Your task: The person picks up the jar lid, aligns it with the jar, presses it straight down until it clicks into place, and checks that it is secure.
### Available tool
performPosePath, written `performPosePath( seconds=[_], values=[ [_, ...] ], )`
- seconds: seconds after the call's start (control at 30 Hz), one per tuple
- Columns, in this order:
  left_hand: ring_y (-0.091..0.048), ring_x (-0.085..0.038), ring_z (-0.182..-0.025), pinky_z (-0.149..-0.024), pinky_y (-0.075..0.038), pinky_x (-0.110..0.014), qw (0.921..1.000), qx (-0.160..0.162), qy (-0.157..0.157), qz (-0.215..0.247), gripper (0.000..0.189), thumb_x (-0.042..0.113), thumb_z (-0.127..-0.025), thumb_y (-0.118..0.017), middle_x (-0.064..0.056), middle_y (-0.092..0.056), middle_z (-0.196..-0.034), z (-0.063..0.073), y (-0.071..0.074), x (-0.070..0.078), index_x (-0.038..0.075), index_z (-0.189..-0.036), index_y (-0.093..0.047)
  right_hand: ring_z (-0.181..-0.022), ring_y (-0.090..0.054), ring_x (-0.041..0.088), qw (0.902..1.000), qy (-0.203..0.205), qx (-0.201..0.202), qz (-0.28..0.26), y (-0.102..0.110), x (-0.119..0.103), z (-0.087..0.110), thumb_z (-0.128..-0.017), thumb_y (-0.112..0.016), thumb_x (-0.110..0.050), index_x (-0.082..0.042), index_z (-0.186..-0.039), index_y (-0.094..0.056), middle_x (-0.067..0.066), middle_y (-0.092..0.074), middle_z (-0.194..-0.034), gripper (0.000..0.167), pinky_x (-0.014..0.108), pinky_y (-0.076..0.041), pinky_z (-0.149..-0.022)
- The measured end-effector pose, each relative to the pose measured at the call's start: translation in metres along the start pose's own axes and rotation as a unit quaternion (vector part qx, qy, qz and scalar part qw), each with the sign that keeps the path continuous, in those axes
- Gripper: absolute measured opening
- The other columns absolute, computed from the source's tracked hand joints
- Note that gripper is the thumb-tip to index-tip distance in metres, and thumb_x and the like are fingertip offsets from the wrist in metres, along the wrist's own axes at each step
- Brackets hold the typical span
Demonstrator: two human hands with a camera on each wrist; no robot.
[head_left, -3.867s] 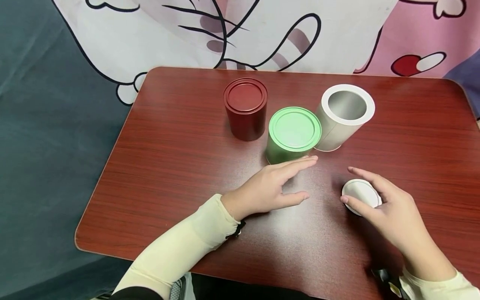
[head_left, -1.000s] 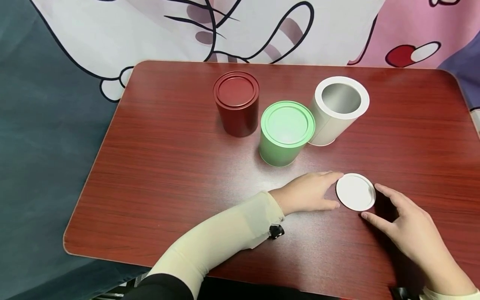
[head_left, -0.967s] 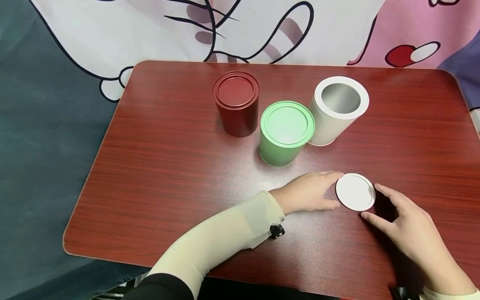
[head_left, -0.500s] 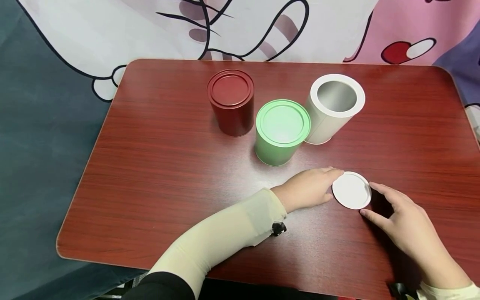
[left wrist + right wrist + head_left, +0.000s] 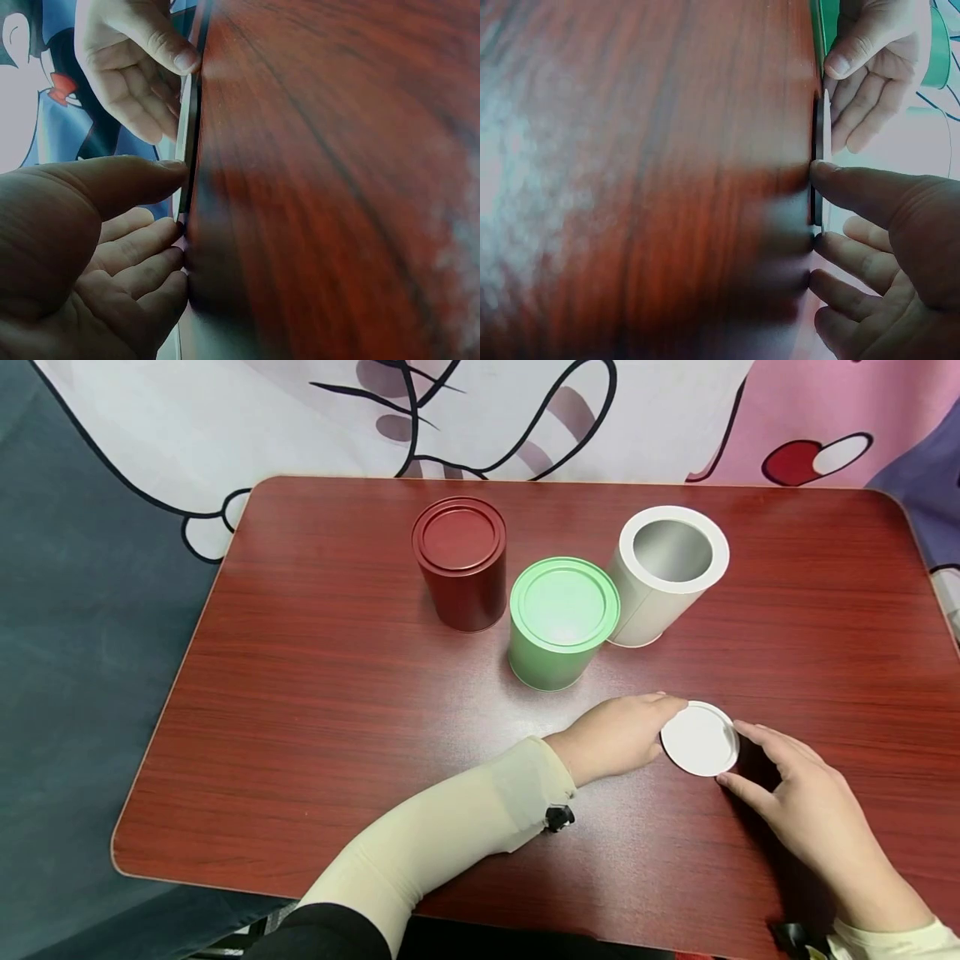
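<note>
A round white lid (image 5: 700, 739) lies flat on the reddish-brown table, pinched at its rim by both hands. My left hand (image 5: 618, 735) holds the left side, thumb at the near left and index fingertip at the far edge. My right hand (image 5: 806, 810) holds the right side between thumb and index finger. In the left wrist view the lid (image 5: 184, 124) appears edge-on, with a dark lower edge. The right wrist view shows the lid (image 5: 826, 135) edge-on too, the right thumb touching it. Behind the hands stands a white canister (image 5: 648, 602) with an open top and grey interior.
A green canister (image 5: 558, 635) with its lid on stands left of the white one, close against it in view. Farther left and back is a dark red lidded canister (image 5: 461, 568). A printed cartoon cloth (image 5: 225, 427) hangs behind the table (image 5: 300, 727).
My left hand has moved right from beside the green canister to the lid. The right hand has shifted from over the lid to its right rim. Both thumbs have closed in on the rim.
</note>
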State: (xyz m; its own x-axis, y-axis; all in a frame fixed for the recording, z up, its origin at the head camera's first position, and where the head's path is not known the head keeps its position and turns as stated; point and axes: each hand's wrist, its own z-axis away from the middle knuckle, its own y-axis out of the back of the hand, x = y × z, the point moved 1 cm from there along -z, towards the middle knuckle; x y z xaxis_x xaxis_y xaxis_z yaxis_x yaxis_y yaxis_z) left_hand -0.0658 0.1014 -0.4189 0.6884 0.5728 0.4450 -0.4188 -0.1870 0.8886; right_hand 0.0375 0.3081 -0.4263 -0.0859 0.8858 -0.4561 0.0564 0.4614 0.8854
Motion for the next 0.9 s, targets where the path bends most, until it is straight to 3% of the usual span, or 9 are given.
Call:
performPosePath(
  seconds=[0.13, 0.2, 0.37, 0.53, 0.6, 0.67, 0.77, 0.8, 0.9],
  values=[
    [-0.053, -0.005, -0.13, -0.104, -0.04, -0.015, 1.0, 0.0, -0.002, 0.003, 0.048, 0.024, -0.096, -0.069, 0.009, -0.063, -0.134, 0.001, 0.001, -0.001, 0.02, -0.142, -0.055, -0.126, -0.054, 0.036, 1.0, 0.005, 0.004, -0.003, -0.001, 0.001, 0.001, -0.071, -0.088, -0.007, -0.009, -0.134, -0.062, 0.022, -0.063, -0.128, 0.068, 0.045, -0.036, -0.109],
    [-0.053, -0.005, -0.129, -0.104, -0.04, -0.015, 0.9999, -0.002, -0.003, 0.01, 0.051, 0.024, -0.095, -0.07, 0.008, -0.062, -0.135, 0.002, 0.001, -0.001, 0.019, -0.143, -0.054, -0.128, -0.054, 0.031, 1.0, 0.001, 0.001, -0.003, -0.001, 0.001, 0.001, -0.073, -0.088, -0.009, -0.01, -0.134, -0.061, 0.021, -0.063, -0.127, 0.067, 0.048, -0.038, -0.104],
    [-0.054, -0.005, -0.127, -0.103, -0.04, -0.014, 0.9994, -0.011, 0.002, 0.032, 0.06, 0.027, -0.091, -0.076, 0.006, -0.059, -0.138, 0.004, 0.002, -0.004, 0.017, -0.145, -0.051, -0.11, -0.06, 0.044, 0.9997, -0.018, -0.008, -0.017, 0.002, -0.003, -0.001, -0.075, -0.088, -0.015, -0.01, -0.134, -0.061, 0.022, -0.065, -0.123, 0.065, 0.056, -0.042, -0.079],
    [-0.055, -0.005, -0.126, -0.103, -0.04, -0.014, 0.9983, 0.003, 0.013, 0.057, 0.064, 0.03, -0.09, -0.076, 0.005, -0.059, -0.139, 0.006, 0.005, -0.006, 0.014, -0.146, -0.05, -0.101, -0.061, 0.05, 0.9989, -0.032, -0.006, -0.034, 0.004, -0.008, -0.002, -0.077, -0.088, -0.018, -0.011, -0.135, -0.062, 0.024, -0.066, -0.121, 0.064, 0.057, -0.04, -0.075],
    [-0.054, -0.005, -0.128, -0.104, -0.038, -0.013, 0.9979, 0.013, 0.018, 0.061, 0.065, 0.031, -0.091, -0.076, 0.004, -0.059, -0.141, 0.007, 0.007, -0.007, 0.013, -0.147, -0.049, -0.109, -0.064, 0.036, 0.9988, -0.033, 0.001, -0.035, 0.004, -0.01, -0.002, -0.078, -0.087, -0.019, -0.014, -0.136, -0.062, 0.02, -0.067, -0.123, 0.063, 0.052, -0.04, -0.077],
    [-0.052, -0.004, -0.13, -0.106, -0.036, -0.013, 0.9974, 0.021, 0.024, 0.065, 0.066, 0.032, -0.092, -0.075, 0.004, -0.058, -0.142, 0.008, 0.009, -0.008, 0.012, -0.148, -0.048, -0.118, -0.061, 0.011, 0.9987, -0.029, 0.01, -0.041, 0.004, -0.011, -0.003, -0.079, -0.087, -0.019, -0.017, -0.137, -0.062, 0.018, -0.068, -0.124, 0.063, 0.041, -0.043, -0.085],
    [-0.05, -0.004, -0.132, -0.108, -0.034, -0.012, 0.9963, 0.029, 0.03, 0.075, 0.066, 0.031, -0.092, -0.075, 0.004, -0.056, -0.144, 0.011, 0.013, -0.01, 0.013, -0.149, -0.047, -0.116, -0.041, -0.022, 0.9981, -0.025, 0.021, -0.052, 0.004, -0.013, -0.004, -0.08, -0.086, -0.019, -0.022, -0.139, -0.062, 0.009, -0.068, -0.128, 0.064, 0.015, -0.038, -0.092],
    [-0.049, -0.004, -0.133, -0.108, -0.033, -0.011, 0.9958, 0.031, 0.032, 0.08, 0.067, 0.031, -0.092, -0.075, 0.004, -0.055, -0.145, 0.011, 0.014, -0.01, 0.013, -0.15, -0.046, -0.114, -0.036, -0.027, 0.9978, -0.025, 0.024, -0.057, 0.004, -0.013, -0.004, -0.08, -0.086, -0.019, -0.023, -0.139, -0.062, -0.001, -0.067, -0.131, 0.064, 0.008, -0.033, -0.09],
    [-0.047, -0.003, -0.134, -0.109, -0.031, -0.011, 0.9948, 0.036, 0.031, 0.09, 0.066, 0.03, -0.092, -0.075, 0.004, -0.054, -0.147, 0.014, 0.016, -0.011, 0.014, -0.15, -0.046, -0.113, -0.034, -0.029, 0.9972, -0.026, 0.026, -0.064, 0.005, -0.016, -0.005, -0.08, -0.086, -0.019, -0.024, -0.14, -0.061, -0.003, -0.066, -0.132, 0.065, 0.002, -0.027, -0.087]
  ],
)
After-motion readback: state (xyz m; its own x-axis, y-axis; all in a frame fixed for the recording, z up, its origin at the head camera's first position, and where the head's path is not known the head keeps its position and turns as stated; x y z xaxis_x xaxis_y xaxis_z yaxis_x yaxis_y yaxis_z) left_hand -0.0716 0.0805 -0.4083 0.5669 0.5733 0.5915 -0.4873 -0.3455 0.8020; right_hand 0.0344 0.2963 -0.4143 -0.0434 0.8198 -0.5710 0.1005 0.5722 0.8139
